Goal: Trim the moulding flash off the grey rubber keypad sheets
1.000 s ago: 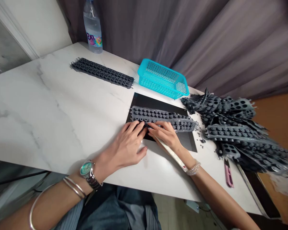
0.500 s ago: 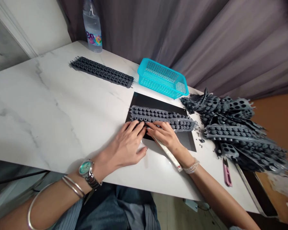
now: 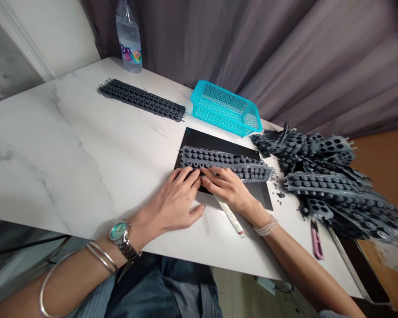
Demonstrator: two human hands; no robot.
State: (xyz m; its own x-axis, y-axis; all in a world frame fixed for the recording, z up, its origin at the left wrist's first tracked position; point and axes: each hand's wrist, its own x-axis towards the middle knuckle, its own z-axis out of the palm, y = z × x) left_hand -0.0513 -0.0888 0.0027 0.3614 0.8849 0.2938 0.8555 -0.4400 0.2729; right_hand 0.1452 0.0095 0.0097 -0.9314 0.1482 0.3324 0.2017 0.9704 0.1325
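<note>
While the table [image 3: 69, 168] spreads before you, a dark pile [image 3: 338, 194] covers its right side and a mat [image 3: 215, 143] lies in front of you.
Your basket [image 3: 215, 120] stands just behind the mat, and the grey strip [image 3: 219, 158] lies across it, near edge under your fingertips. Your left hand [image 3: 177, 198] has its thumb spread wide; you hide its fingertips, so I cannot tell whether they pinch. Your right hand [image 3: 230, 190] is curled round a white stick [image 3: 231, 217]. Pink snips [image 3: 316, 243] lie near the pile.
</note>
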